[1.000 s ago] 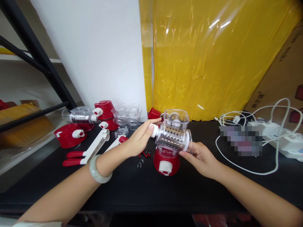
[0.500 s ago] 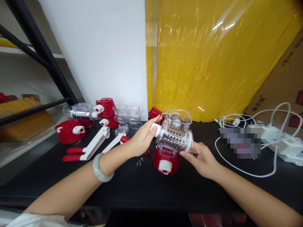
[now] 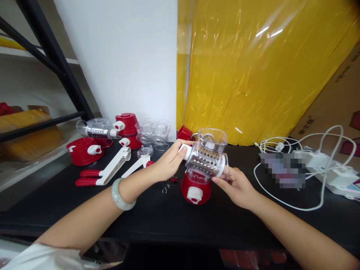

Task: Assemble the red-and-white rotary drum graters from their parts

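Note:
A rotary drum grater (image 3: 206, 159) stands upright on the black table, with a clear housing around a perforated metal drum and a red base (image 3: 196, 191) with a white knob. My left hand (image 3: 168, 161) is closed on the white hub (image 3: 185, 152) at the drum's left end, thumb in front and fingers behind. At the opposite end, my right hand (image 3: 237, 185) grips the clear housing's rim, its thumb underneath; some of its fingers are hidden behind the plastic. Small screws (image 3: 165, 188) and a little red part (image 3: 174, 179) lie left of the base.
White crank handles with red grips (image 3: 108, 168) lie to the left. Behind them are red bases (image 3: 84, 152), another drum grater (image 3: 98, 130) and clear housings (image 3: 153, 131). White cables (image 3: 281, 204) and a power strip (image 3: 341, 180) occupy the right side. Yellow wrapping (image 3: 239, 75) rises behind.
Both hands keep their hold on the grater. The view has shifted slightly, and the perforated drum looks a little turned inside its housing.

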`<state>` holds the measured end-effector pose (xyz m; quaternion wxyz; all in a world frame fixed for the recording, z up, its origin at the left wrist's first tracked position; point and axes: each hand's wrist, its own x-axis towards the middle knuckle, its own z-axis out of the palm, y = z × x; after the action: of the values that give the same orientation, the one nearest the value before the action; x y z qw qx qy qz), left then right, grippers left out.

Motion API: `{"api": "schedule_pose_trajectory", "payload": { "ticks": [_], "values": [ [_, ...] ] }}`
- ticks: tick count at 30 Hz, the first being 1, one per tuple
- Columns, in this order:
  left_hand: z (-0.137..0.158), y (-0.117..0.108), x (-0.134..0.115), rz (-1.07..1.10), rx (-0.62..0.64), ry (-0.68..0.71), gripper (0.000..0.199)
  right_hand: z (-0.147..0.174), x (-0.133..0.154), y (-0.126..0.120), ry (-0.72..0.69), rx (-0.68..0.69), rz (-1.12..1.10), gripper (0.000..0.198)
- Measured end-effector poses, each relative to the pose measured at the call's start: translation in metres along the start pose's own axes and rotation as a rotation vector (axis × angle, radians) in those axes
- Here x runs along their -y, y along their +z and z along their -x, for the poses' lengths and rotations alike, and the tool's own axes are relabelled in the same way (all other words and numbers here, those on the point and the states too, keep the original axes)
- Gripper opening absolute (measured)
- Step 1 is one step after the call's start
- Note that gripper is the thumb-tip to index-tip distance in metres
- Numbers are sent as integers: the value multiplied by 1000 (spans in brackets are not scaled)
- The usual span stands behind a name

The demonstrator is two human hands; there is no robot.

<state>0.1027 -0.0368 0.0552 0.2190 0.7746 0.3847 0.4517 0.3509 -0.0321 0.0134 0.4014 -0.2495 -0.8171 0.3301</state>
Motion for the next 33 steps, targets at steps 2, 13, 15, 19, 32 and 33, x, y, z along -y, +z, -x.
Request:
{"api": "schedule_pose_trajectory", "payload": {
  "ticks": [2,13,15,19,32,33],
  "values": [
    [0,-7,1,-67,20,44,41,0,0,-1,9,36,-49,21],
    [46,-32,2,-342,103,-111,65,11,-9,-1,6,-178,-15,18],
    [51,-31,3,-351,105,-111,66,12,-9,-1,0,-187,52,14],
    [51,-24,5,-379,83,-79,59,11,-3,-1,-7,-158,155,11],
    [51,-14,11,-439,17,-160,58,12,5,11,20,-294,52,13],
    [52,-14,12,-460,38,-176,61,14,4,14,21,-327,47,12]
  ]
}}
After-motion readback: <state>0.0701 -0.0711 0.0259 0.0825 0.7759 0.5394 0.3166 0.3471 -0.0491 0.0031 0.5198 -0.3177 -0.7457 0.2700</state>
